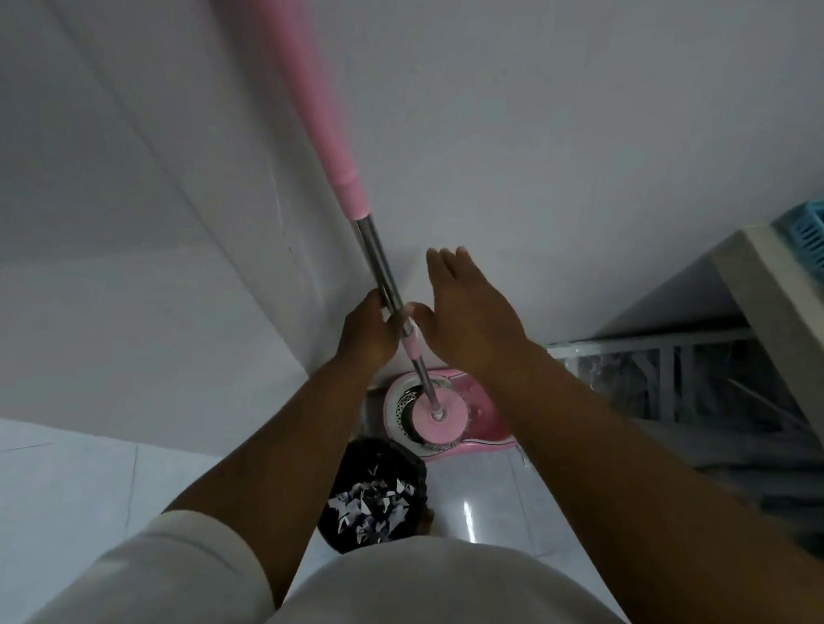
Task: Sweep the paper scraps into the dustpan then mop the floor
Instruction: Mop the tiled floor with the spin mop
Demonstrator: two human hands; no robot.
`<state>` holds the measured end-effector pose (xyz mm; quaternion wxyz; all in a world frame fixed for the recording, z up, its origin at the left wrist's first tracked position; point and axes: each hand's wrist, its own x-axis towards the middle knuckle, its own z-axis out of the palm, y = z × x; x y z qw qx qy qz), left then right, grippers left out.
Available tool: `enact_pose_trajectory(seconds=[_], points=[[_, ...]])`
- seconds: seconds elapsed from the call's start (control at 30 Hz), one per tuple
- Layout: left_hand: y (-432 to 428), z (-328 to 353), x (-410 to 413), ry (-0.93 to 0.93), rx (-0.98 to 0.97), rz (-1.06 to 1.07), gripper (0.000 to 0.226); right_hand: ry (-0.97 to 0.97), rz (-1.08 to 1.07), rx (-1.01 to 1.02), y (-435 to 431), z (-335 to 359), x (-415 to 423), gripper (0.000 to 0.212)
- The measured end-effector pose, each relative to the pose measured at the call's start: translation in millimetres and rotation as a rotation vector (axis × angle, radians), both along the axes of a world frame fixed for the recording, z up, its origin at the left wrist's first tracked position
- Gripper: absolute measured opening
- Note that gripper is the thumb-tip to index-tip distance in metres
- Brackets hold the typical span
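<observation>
The left hand grips the mop standing in the bucket, the right hand open beside the pole.

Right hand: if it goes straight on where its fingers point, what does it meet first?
Probably the white wall; the right hand points at it with straight fingers, and the mop handle lies to its left. Depth is unclear.
</observation>
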<state>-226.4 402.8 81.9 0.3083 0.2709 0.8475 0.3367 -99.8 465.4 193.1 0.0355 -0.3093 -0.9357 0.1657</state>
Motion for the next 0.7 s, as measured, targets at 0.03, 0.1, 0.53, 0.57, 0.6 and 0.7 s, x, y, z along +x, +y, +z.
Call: enact_pose_trajectory(seconds=[0.03, 0.1, 0.53, 0.57, 0.6, 0.7], points=[[3, -2, -1, 0.02, 0.004, -0.005, 0.037, 0.008, -0.003, -0.03, 3, 1, -6, 0.071], [7, -5, -1, 0.043, 0.037, -0.014, 0.029, 0.037, -0.006, -0.088, 7, 2, -13, 0.07], [46, 8, 66, -0.021, 0.259, -0.347, 0.022, 0.344, -0.282, -0.183, 48, 16, 45, 0.018], [50, 10, 72, -0.03, 0.291, -0.374, 0.022, 0.356, -0.319, -0.168, 50, 19, 53, 0.019], [55, 12, 79, -0.039, 0.318, -0.406, 0.021, 0.366, -0.36, -0.152, 52, 23, 62, 0.02], [70, 22, 100, -0.075, 0.381, -0.513, 0.016, 0.381, -0.494, -0.088, 56, 35, 92, 0.024]])
